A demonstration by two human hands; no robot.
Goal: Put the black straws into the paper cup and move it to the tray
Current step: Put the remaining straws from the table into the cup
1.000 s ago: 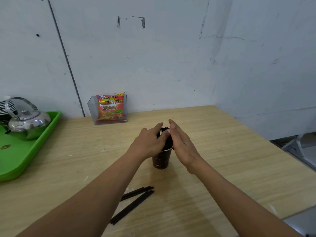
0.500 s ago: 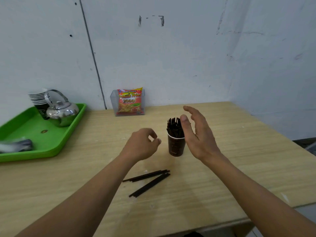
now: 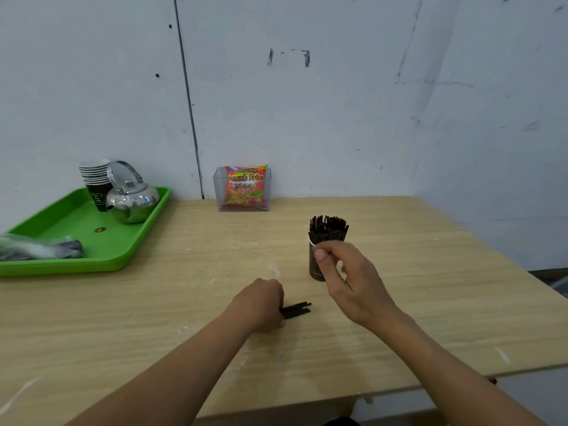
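A dark paper cup [image 3: 314,265] stands upright in the middle of the wooden table, packed with a bunch of black straws [image 3: 328,229] that stick out of its top. A few loose black straws [image 3: 298,309] lie flat on the table in front of the cup. My left hand [image 3: 261,302] is down on their left ends with its fingers closed around them. My right hand [image 3: 347,281] hovers just in front of the cup, thumb near the rim, fingers loosely curled and holding nothing. The green tray [image 3: 138,241] sits at the table's far left.
On the tray stand a steel kettle [image 3: 133,199] and a stack of paper cups [image 3: 95,179], with a crumpled plastic bag [image 3: 37,249] at its near side. A clear holder with a red snack packet [image 3: 244,189] stands against the wall. The table's right edge runs close by.
My left hand dropped from beside the cup down onto the loose straws and closed on them. My right hand moved from the cup's side to its front and curled.
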